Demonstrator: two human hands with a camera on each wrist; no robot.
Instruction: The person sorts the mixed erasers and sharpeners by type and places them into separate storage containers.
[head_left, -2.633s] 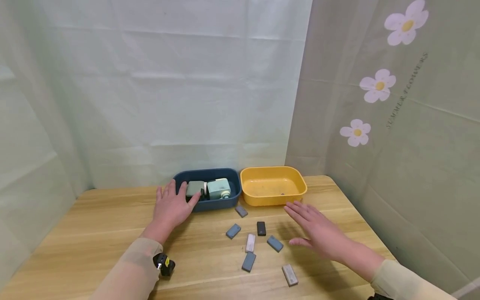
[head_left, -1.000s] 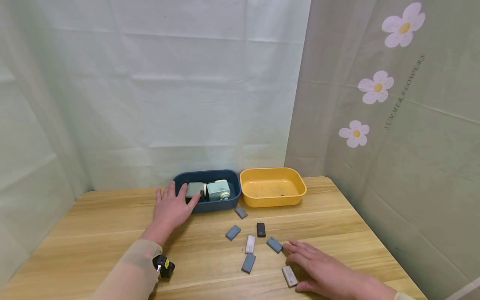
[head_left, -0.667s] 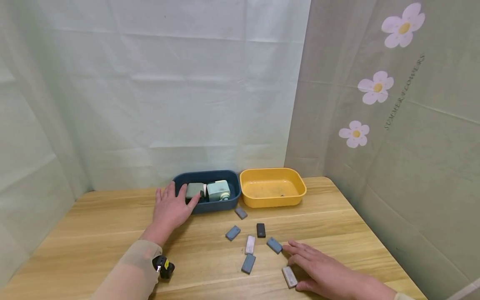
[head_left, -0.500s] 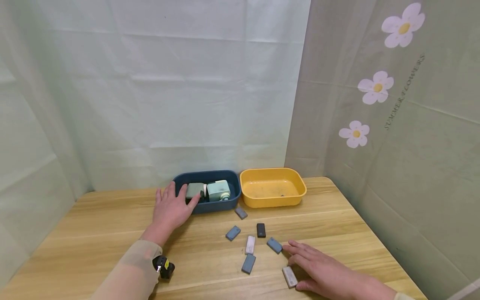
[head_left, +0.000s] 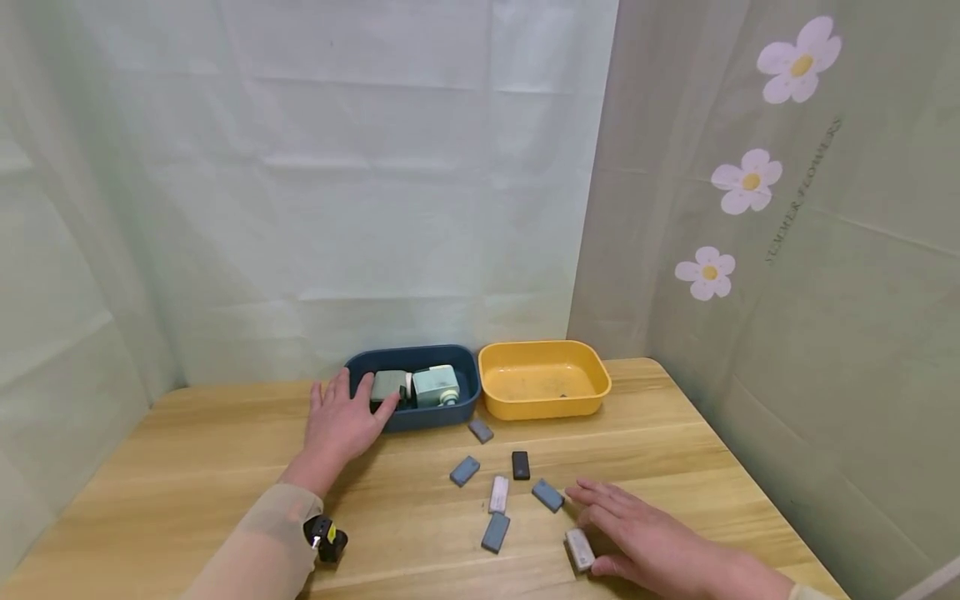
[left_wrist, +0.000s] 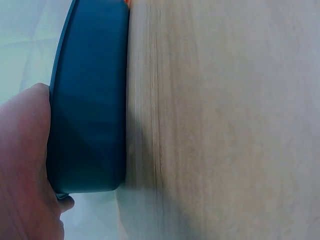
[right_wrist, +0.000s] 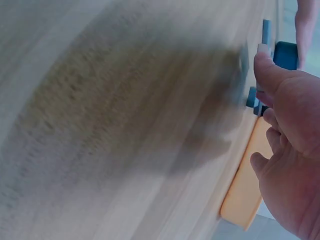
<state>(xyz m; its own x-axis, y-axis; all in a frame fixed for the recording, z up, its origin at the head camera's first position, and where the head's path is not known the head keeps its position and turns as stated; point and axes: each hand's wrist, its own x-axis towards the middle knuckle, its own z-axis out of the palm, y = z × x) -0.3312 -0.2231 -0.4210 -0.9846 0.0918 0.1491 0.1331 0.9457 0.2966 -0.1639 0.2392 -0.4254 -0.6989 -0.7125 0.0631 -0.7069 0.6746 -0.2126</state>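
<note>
My right hand [head_left: 645, 537] is low at the front right, its thumb and fingers pinching a small light grey block [head_left: 579, 550]. The block's left edge shows a dark shadow under it. In the right wrist view the block [right_wrist: 262, 48] shows at the thumb tip. My left hand [head_left: 341, 425] holds the left end of a dark blue bin [head_left: 435, 418], thumb over the front rim and fingers at the end. The left wrist view shows the hand [left_wrist: 25, 155] along the bin's rim. Inside lie a grey-green box-shaped thing [head_left: 390, 383] and a light teal one [head_left: 435, 385] with a pale round part.
A yellow bin [head_left: 543, 408] stands right of the blue one, with a tiny dark speck inside. Several small blocks lie between the hands, among them a black one [head_left: 521, 465], a whitish one [head_left: 498, 494] and blue-grey ones such as this block [head_left: 548, 495]. Curtains hang behind.
My right hand has come down from near the yellow bin to the light grey block, which has just shifted slightly up from where it lay. The left hand stays on the blue bin.
</note>
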